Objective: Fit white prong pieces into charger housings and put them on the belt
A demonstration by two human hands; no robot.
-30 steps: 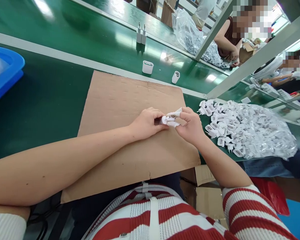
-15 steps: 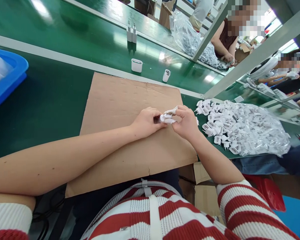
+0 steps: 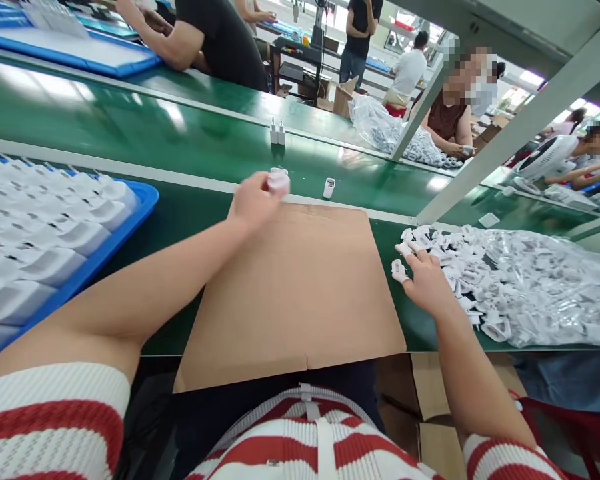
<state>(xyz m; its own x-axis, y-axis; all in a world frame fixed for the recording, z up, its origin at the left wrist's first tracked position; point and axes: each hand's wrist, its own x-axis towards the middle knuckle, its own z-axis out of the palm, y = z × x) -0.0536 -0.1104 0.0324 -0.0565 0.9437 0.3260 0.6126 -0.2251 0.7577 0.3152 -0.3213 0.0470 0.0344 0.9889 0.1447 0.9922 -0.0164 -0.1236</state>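
Note:
My left hand [image 3: 253,199] is stretched forward over the far edge of the cardboard sheet [image 3: 295,293] and holds a small white plug part [image 3: 279,183] in its fingertips, blurred by motion. My right hand [image 3: 425,283] rests at the left edge of the heap of white plug parts [image 3: 480,280], its white-capped fingertips spread on the loose pieces. A white charger shell [image 3: 329,187] lies on the green belt [image 3: 145,140] just beyond the cardboard. Two upright chargers [image 3: 277,131] stand further back.
A blue tray [image 3: 130,220] filled with rows of white chargers sits at my left. A grey metal frame post [image 3: 500,143] slants across the right. Several other people work at the benches behind. Cardboard boxes [image 3: 435,400] lie below the table edge by my right arm.
My hands have separated. The left one moved forward to the belt with the white part; the right one moved right to the heap. My head lifted, showing the blue tray and far workers.

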